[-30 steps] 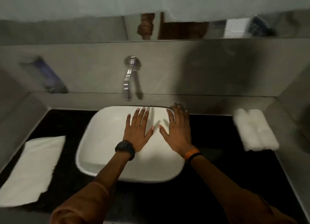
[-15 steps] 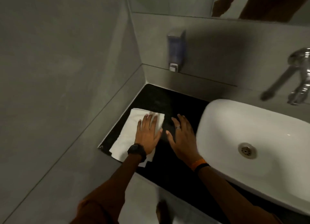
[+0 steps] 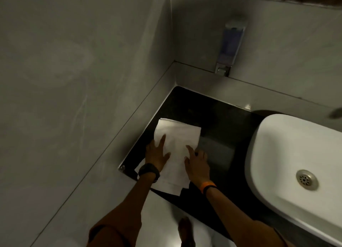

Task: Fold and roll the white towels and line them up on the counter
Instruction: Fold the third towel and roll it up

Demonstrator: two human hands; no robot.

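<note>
A white towel lay flat on the black counter, in the corner by the grey wall. Both hands pressed on it, palms down and fingers spread: the left hand on its left side, the right hand on its right edge. A white sink sat just to the right, and a soap dispenser hung on the back wall. Half a second before, only the left hand touched the towel.
</note>
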